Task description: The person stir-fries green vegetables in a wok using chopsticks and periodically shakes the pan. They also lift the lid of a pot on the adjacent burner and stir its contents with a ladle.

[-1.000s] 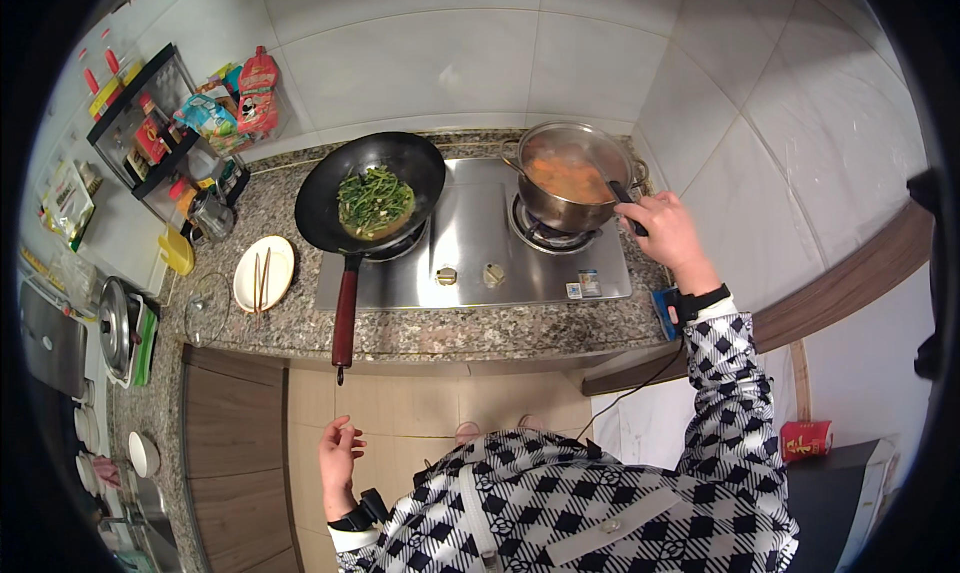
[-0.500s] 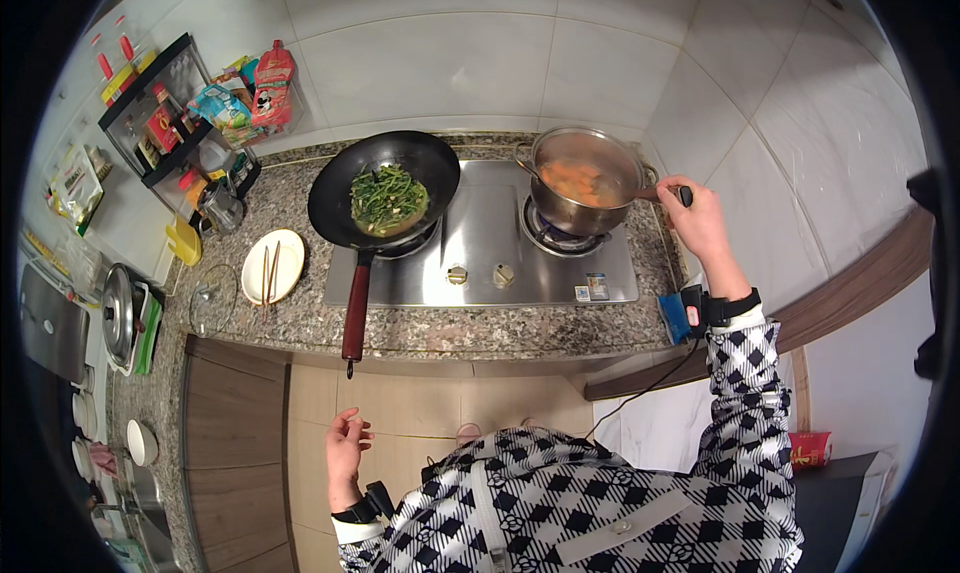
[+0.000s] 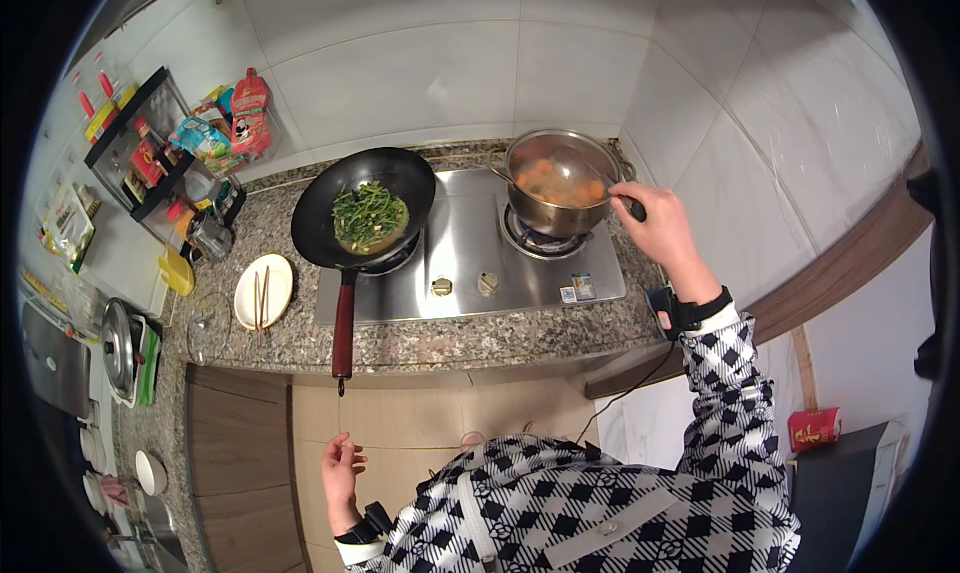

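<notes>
My right hand is closed around the black handle of a metal ladle, whose bowl is in the steel pot on the right burner, among orange chunks in broth. My left hand hangs low, below the counter edge, with its fingers loosely apart and nothing in them. On the left burner, above that hand, is a black wok with a red-brown handle and cooked greens inside.
Left of the stove are a cream plate with chopsticks, a glass lid, a yellow container and a condiment rack. A steel lid and white bowl lie farther left. A dark cord hangs at right.
My right hand has moved with the ladle, first rightward, then back left, and the ladle's bowl now shows more clearly in the pot. My left hand stays low and open. The view has shifted slightly.
</notes>
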The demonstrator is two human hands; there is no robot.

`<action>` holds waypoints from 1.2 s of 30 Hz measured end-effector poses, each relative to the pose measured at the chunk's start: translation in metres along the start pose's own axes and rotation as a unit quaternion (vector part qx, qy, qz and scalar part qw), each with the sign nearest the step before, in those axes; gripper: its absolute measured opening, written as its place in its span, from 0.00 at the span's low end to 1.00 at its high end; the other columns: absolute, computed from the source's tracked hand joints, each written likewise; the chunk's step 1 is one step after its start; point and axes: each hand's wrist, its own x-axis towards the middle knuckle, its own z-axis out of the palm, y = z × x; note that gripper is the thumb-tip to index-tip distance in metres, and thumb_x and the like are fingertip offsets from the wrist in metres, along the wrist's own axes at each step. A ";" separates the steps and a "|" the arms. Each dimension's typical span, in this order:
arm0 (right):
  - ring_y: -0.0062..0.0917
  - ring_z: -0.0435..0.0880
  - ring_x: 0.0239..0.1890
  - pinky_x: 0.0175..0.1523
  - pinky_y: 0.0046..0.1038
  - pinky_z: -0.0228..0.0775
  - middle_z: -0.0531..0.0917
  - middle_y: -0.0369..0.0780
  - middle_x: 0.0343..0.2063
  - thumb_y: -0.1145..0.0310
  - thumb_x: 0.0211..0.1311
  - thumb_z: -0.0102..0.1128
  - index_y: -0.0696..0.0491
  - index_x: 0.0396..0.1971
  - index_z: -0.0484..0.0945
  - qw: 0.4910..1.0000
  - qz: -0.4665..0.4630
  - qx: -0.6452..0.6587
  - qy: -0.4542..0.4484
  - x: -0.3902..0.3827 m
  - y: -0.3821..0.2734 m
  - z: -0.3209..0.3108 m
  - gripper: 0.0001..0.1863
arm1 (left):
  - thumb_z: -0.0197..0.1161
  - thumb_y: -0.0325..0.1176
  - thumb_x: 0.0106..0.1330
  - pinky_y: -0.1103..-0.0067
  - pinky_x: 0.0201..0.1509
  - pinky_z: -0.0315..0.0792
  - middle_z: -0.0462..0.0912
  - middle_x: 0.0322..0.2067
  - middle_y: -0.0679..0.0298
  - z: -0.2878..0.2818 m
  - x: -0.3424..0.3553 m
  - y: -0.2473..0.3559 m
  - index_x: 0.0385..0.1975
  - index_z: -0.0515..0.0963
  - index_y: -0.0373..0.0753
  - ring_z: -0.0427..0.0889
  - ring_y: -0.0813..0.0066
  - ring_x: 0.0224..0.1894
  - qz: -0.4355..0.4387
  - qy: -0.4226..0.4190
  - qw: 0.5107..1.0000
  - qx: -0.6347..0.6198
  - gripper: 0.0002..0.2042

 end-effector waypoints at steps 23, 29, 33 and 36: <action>0.39 0.85 0.40 0.46 0.34 0.77 0.86 0.42 0.36 0.66 0.60 0.63 0.53 0.38 0.84 0.989 0.041 0.121 -0.076 -0.020 0.024 -0.014 0.09 | 0.56 0.36 0.71 0.80 0.33 0.74 0.81 0.35 0.63 0.013 0.003 0.004 0.54 0.73 0.40 0.81 0.75 0.31 0.007 -0.024 1.000 0.010 0.14; 0.38 0.85 0.40 0.46 0.32 0.77 0.86 0.41 0.37 0.66 0.60 0.64 0.52 0.39 0.84 0.994 0.067 0.074 -0.043 -0.020 0.029 -0.025 0.10 | 0.56 0.35 0.71 0.80 0.33 0.73 0.81 0.35 0.63 0.019 0.009 0.007 0.53 0.73 0.40 0.82 0.75 0.31 0.012 -0.032 0.999 0.011 0.14; 0.38 0.85 0.40 0.45 0.32 0.77 0.86 0.42 0.38 0.65 0.60 0.64 0.52 0.39 0.83 0.996 0.062 0.062 0.009 -0.020 0.029 -0.003 0.10 | 0.56 0.34 0.71 0.80 0.32 0.73 0.81 0.35 0.63 0.022 0.010 0.011 0.54 0.72 0.40 0.81 0.75 0.31 0.015 -0.041 0.999 0.013 0.14; 0.36 0.86 0.35 0.42 0.31 0.78 0.86 0.43 0.36 0.65 0.60 0.63 0.52 0.40 0.82 0.990 0.102 0.084 0.044 -0.021 0.029 0.013 0.11 | 0.56 0.34 0.71 0.80 0.31 0.73 0.81 0.35 0.63 0.021 0.010 0.014 0.54 0.72 0.40 0.81 0.76 0.30 0.016 -0.045 0.999 0.013 0.14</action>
